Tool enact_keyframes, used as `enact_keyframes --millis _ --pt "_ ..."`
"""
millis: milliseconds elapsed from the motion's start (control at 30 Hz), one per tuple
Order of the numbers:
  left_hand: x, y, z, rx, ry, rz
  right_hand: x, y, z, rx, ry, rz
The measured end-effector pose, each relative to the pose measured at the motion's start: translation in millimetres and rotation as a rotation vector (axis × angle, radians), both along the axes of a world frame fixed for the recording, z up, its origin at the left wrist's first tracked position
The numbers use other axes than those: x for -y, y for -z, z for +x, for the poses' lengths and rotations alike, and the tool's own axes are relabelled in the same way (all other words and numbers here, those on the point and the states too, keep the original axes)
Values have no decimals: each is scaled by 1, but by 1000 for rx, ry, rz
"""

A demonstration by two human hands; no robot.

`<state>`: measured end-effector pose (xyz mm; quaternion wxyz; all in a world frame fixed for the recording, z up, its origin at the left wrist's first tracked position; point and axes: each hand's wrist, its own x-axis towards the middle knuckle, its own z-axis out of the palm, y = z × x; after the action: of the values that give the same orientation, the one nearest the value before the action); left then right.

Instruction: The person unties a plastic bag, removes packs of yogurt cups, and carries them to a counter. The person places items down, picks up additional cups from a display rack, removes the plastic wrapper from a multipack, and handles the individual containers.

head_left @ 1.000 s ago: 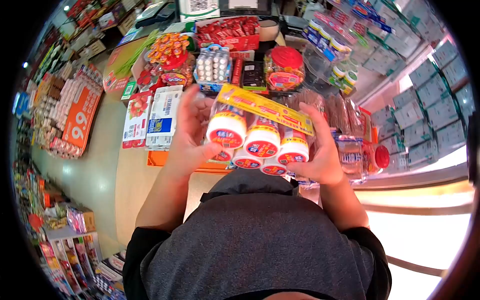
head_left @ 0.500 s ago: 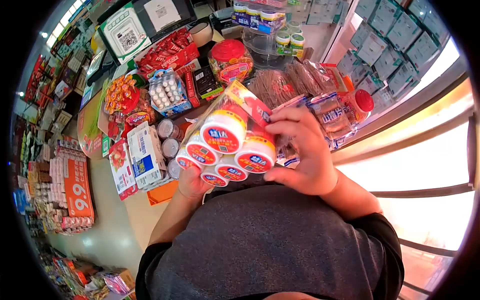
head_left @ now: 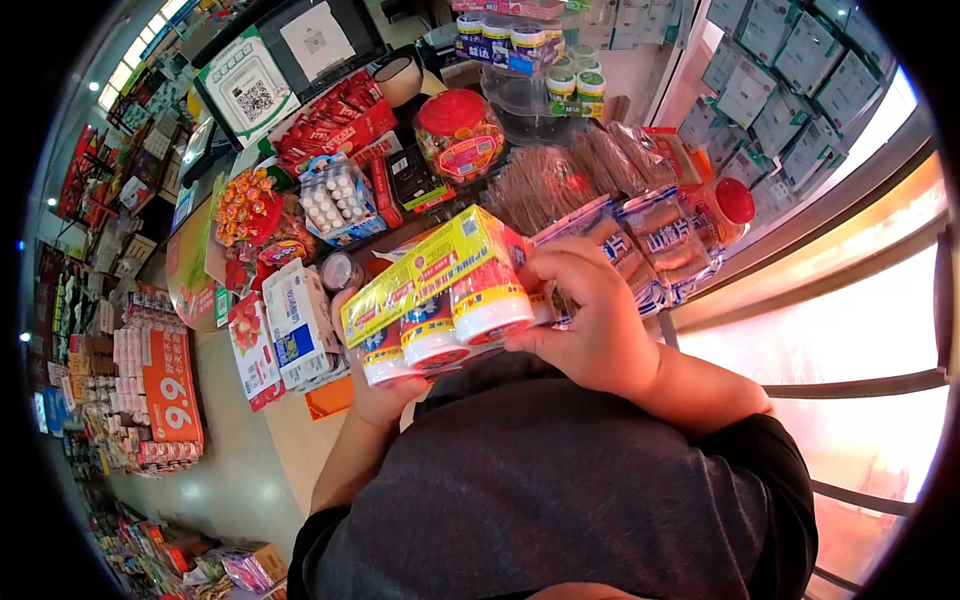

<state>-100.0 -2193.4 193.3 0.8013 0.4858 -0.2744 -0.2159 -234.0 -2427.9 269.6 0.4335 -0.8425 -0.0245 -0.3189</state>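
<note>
A plastic-wrapped pack of gum bottles (head_left: pixel 430 290) is held in front of my chest, its yellow printed side tilted up and several white lids pointing down toward me. My left hand (head_left: pixel 378 398) grips the pack's lower left end, with the fingers mostly hidden behind it. On the right end, my right hand (head_left: pixel 595 320) closes around the corner, thumb below and fingers on top. Just behind the pack lie plastic-wrapped sausages (head_left: pixel 660 240) and, to the left, a white-and-blue carton (head_left: pixel 297 320).
On the counter stand a red-lidded candy jar (head_left: pixel 458 135), a box of red packets (head_left: pixel 335 120), a tray of small white bottles (head_left: pixel 335 200) and lollipops (head_left: pixel 245 210). A tiered clear stand (head_left: pixel 515 95) holds more gum bottles. A window (head_left: pixel 850 430) is on my right.
The pack has tipped over: its lids faced me before, and now the yellow printed side shows. My left hand has come slightly lower, and my right hand has closed onto the right end.
</note>
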Motion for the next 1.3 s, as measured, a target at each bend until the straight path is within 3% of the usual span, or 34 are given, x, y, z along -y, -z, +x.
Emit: enact_keyframes --millis 67,133,500,700,800,900,1100,1200,1300 --pt "-4 -6 -11 -35 -31 10 2 0 3 -62 -39 86" --pt "-15 6 -11 117 -46 77 3 3 5 -94 -79 119" --pt "-2 0 -20 54 -132 102 25 22 18 -193 -283 184" --pt "1 0 -20 88 -145 114 39 33 18 -302 -440 512" --pt "0 0 -19 133 -120 120 40 23 16 -370 -513 988" --pt "-3 2 -19 216 -103 164 42 27 17 -484 -491 1143" --pt "-6 5 -20 430 -99 251 36 24 18 -642 -238 929" --pt "-7 11 -21 478 -155 349 33 25 17 -584 -134 840" --pt "2 5 -27 375 -158 342 30 36 24 -27 -11 211"
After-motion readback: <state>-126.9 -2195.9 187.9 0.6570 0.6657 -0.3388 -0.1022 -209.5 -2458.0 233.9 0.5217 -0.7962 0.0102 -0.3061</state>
